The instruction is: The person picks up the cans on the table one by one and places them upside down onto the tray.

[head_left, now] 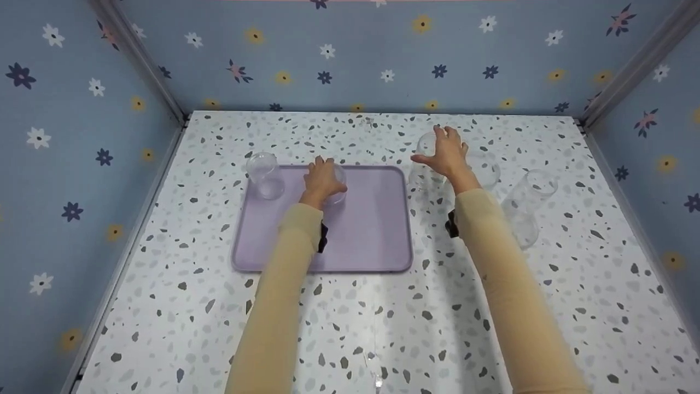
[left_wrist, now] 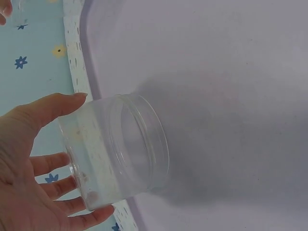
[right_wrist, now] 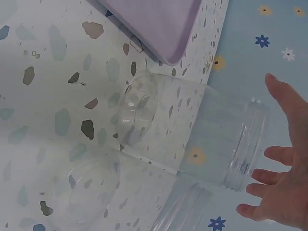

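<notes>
In the head view my left hand [head_left: 322, 180] is over the back part of a purple tray [head_left: 377, 230]. It holds a clear jar [left_wrist: 134, 144] upside down by its base end, thumb on one side and fingers on the other, the jar's ridged rim facing the tray. My right hand [head_left: 448, 156] is spread beside the top of another clear jar [right_wrist: 202, 130], which stands on the table right of the tray. Its fingers are near that jar's ridged rim; the right wrist view shows a gap at the thumb.
One clear jar [head_left: 266, 178] stands on the tray's back left. More clear jars stand on the right, one [head_left: 485, 171] near my right hand and another [head_left: 528, 208] beside the right sleeve. Flowered blue panels [head_left: 350, 54] border the speckled table [head_left: 361, 317].
</notes>
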Available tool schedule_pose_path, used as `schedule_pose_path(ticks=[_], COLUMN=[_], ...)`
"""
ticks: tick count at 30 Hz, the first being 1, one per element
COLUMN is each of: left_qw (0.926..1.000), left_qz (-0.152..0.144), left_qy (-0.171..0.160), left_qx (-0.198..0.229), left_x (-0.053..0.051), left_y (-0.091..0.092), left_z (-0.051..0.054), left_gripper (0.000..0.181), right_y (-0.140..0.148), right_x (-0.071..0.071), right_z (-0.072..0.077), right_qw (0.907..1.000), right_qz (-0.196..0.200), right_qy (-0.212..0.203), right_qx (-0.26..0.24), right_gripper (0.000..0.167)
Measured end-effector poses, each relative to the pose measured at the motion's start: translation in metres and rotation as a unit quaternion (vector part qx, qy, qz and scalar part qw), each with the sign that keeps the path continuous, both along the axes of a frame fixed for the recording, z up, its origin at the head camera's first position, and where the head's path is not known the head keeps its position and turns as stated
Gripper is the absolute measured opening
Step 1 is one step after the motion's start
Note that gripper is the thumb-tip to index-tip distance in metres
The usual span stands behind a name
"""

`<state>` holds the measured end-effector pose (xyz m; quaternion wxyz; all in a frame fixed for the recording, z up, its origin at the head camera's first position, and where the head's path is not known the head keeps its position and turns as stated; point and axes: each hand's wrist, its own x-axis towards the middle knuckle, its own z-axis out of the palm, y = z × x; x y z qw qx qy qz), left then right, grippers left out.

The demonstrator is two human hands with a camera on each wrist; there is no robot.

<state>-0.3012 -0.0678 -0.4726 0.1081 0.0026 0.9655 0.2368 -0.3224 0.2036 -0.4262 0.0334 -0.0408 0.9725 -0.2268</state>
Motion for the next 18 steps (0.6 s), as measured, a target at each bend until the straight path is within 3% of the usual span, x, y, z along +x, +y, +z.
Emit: schedule_pose_path(ticks=[10, 18], left_qw=[1.0, 1.0], left_qz=[-0.002, 0.004], left_qy=[0.001, 0.0], left_qx=[0.005, 0.008], left_x=[0.0036, 0.0034], left_y=[0.0008, 0.0007], left_z=[0.0034, 0.0036], left_gripper=[0.073, 0.073], right_y=[0.0015, 0.0033], right_x=[-0.0041, -0.0078], right_z=[-0.0001, -0.0003], right_qw=[0.9995, 0.9986], right_qz=[-0.004, 0.016], right_qy=[-0.029, -0.042], right_qx=[0.011, 0.028], right_gripper=[0.093, 0.091])
